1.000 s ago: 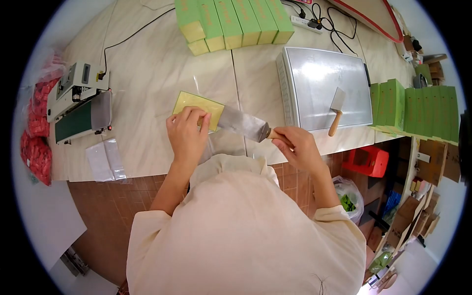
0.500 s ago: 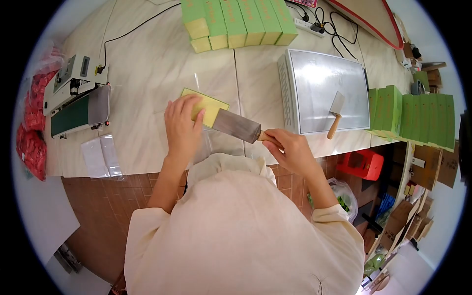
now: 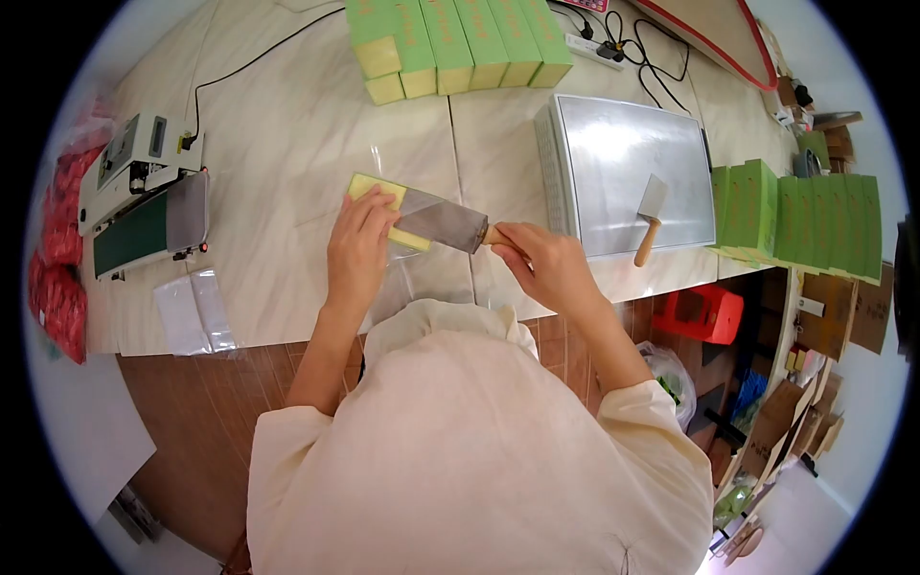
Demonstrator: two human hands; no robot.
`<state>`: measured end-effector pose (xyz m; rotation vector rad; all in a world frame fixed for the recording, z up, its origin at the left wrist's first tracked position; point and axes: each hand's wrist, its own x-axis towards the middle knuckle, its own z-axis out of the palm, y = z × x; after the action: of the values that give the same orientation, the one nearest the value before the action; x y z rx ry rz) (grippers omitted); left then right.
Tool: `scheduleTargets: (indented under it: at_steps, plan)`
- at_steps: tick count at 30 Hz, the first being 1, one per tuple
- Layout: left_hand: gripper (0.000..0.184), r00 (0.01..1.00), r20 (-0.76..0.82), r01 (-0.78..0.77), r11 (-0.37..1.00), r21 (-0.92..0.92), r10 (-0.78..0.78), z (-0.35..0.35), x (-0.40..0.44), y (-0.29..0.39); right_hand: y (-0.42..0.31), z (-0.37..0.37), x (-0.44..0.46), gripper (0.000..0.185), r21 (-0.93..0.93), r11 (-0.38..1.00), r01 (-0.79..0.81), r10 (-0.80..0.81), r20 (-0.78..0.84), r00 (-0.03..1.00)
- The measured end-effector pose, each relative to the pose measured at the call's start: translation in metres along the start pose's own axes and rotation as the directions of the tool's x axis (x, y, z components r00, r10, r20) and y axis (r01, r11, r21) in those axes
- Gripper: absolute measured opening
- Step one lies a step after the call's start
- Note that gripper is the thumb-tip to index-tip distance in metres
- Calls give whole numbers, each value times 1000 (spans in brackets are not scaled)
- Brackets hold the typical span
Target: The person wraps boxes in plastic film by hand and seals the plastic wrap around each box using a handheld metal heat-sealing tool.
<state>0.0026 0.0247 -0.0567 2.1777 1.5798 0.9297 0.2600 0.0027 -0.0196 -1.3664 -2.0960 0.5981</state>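
My right hand [image 3: 546,257] is closed round the wooden handle of a scraper [image 3: 443,220] with a broad, flat metal blade. The blade lies across a yellow box [image 3: 410,239] with a green edge, covering part of its face. My left hand [image 3: 362,240] grips the same box at its left side, fingers bent over its face. Clear film [image 3: 393,287] shows on the table below the box. A smaller spatula [image 3: 652,209] with a wooden handle rests on a metal-topped box-shaped unit [image 3: 613,125] to the right.
Green boxes [image 3: 450,48] stand in a row at the back, with more green boxes [image 3: 824,225] at the right. A machine with a green belt [image 3: 144,230] and clear bags [image 3: 196,311] are at left. Black cables [image 3: 652,62] lie behind the metal-topped unit.
The scraper and my right hand have moved left and slightly up, so the blade covers more of the box. My left hand remains on the box. The view has shifted slightly.
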Motion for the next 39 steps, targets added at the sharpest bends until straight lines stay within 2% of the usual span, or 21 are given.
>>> scheduleTargets:
  at_steps: [5, 9, 13, 15, 17, 19, 24, 26, 27, 29, 30, 32, 33, 35, 39]
  plan:
    - [11, 999, -31, -35, 999, 14, 35, 2, -2, -2, 0, -9, 6, 13, 35, 997, -66, 63, 65, 996]
    - [11, 999, -43, -23, 1000, 21, 24, -1, -2, -1, -3, -17, 7, 14, 31, 995, -95, 91, 113, 989]
    - [7, 998, -69, 6, 999, -53, -10, -3, -4, -1, -2, -45, -7, 17, 71, 990, -122, 111, 143, 984]
    - [4, 997, -81, 10, 997, -80, -16, -4, -5, -3, -2, -59, -11, 19, 49, 957, -287, 274, 182, 944]
    - [5, 998, -64, -13, 998, -66, 9, -6, -6, -4, 3, -52, -11, 20, 83, 955, -285, 270, 160, 950]
    - [5, 998, -59, -21, 998, -64, 18, -10, -6, -5, 2, -31, -7, 22, 149, 915, -374, 372, 40, 927]
    - [6, 999, 2, -41, 998, -54, 41, -25, -11, -13, -6, 15, 2, 20, 37, 978, -204, 206, -47, 978]
    - [17, 993, 77, 107, 973, -206, -93, -30, -19, -22, -14, 19, 4, 19, 15, 986, -168, 168, -42, 985]
    - [17, 992, 73, 114, 971, -210, -101, -35, -22, -26, -17, 21, 5, 18, -3, 990, -138, 138, -46, 989]
    - [34, 979, 88, 202, 943, -265, -184, -47, -22, -34, -21, 26, 5, 17, -15, 994, -106, 105, -32, 994]
    - [34, 978, 85, 206, 940, -271, -189, -49, -22, -39, -22, 28, 6, 17, -22, 997, -76, 75, -25, 997]
    - [46, 995, 36, 98, 966, -238, -92, -50, -21, -49, -26, 32, 8, 16, -15, 998, -65, 65, -24, 998]
    - [46, 995, 32, 103, 965, -242, -98, -51, -18, -50, -27, 33, 9, 16, -1, 998, -56, 56, -30, 998]
    - [54, 980, 197, 80, 976, -201, -40, -51, -13, -50, -29, 34, 10, 16, -9, 999, -39, 39, -8, 999]
    - [53, 962, 271, 66, 951, -303, 20, -44, -6, -48, -33, 36, 13, 17, -4, 1000, -5, 5, 36, 999]
